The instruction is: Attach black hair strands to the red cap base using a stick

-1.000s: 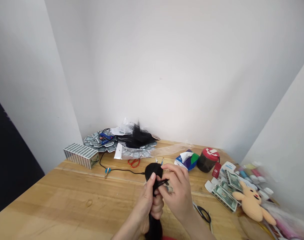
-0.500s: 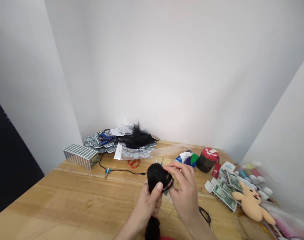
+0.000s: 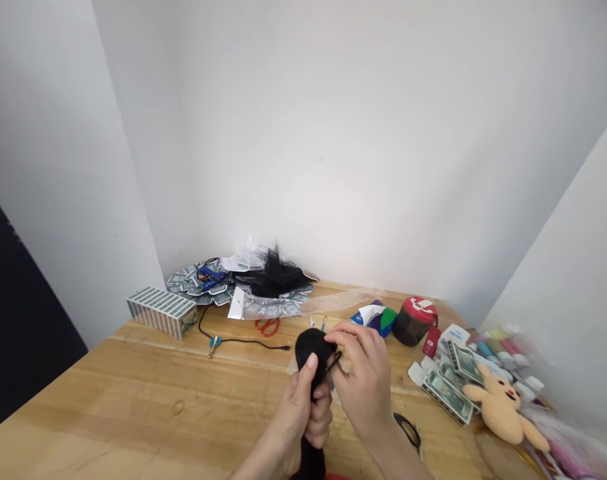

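Note:
A smooth, rounded bundle of black hair [image 3: 312, 345] rises from my left hand [image 3: 306, 407], whose thumb presses on its front while the fingers wrap round below. More of the black hair hangs under that fist towards the bottom edge. My right hand [image 3: 363, 370] is at the bundle's right side, fingertips pinching a small loop of black strands [image 3: 333, 361]. What lies inside the bundle is hidden by the hair and hands.
Around the wooden table [image 3: 123, 400] lie red-handled scissors [image 3: 267, 327], a black cable [image 3: 253, 343], black-handled scissors [image 3: 408, 430] and a rubber band [image 3: 177, 407]. Loose black hair [image 3: 273, 277] sits at the back; a red-lidded container [image 3: 416, 320] and a plush toy [image 3: 503, 407] are right.
My left hand has turned, its fingers now wrapped visibly under the bundle, and the hair looks smoother. My right fingertips have shifted slightly at the loop of strands.

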Demonstrator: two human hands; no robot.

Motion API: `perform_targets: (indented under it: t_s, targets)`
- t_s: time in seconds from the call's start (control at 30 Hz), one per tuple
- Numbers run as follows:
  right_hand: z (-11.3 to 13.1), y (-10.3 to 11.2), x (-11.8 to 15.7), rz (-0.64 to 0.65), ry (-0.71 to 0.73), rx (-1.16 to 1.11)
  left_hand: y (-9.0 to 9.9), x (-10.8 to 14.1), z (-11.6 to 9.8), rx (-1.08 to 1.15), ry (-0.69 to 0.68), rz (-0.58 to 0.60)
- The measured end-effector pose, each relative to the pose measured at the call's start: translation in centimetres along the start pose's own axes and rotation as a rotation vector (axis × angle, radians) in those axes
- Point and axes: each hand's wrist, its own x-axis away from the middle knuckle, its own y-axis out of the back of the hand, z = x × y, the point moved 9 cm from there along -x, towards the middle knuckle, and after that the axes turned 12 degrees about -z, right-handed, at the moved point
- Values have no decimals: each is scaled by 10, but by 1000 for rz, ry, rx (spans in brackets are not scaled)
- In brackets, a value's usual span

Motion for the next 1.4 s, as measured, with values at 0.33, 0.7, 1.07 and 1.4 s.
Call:
perform_targets:
  t_s: [0.33,0.7,1.07,1.4]
  targets:
    - [5,-7,3,22,23,-5,3,-10,7,62,70,18]
    - [2,-7,2,91,3,-23,4,-1,-12,40,-119,-17]
    - [3,-2,2,33,4,-13,2,-4,1,70,29,-4]
    - [3,-5,4,67,-3,-76,1,-7,5,110,120,54]
